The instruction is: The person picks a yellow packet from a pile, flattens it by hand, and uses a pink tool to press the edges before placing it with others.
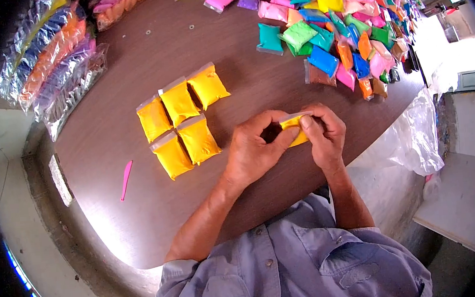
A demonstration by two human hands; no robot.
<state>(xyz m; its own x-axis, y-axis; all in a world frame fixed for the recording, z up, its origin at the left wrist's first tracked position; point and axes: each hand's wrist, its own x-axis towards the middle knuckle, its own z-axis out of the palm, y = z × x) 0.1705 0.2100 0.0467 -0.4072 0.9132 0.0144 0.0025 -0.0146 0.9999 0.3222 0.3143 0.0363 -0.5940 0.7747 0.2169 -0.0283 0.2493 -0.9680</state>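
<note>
Between my two hands, over the near part of the brown table, is a small clear bag with bright yellow filling [298, 137]. My left hand [253, 150] pinches its top edge from the left, thumb on the front. From the right, my right hand [327, 136] grips the same edge, its thumb close to the other one. Fingers cover much of the bag. Left of my hands, several similar yellow bags [198, 139] lie flat in two rows, filled and side by side.
A large heap of small coloured bags [345, 28] covers the far right of the table [130, 62]. Long clear packs of coloured bags [55, 62] lie at the far left. A pink plastic tool [126, 180] rests near the left edge. Clear plastic sheeting [418, 134] hangs at the right.
</note>
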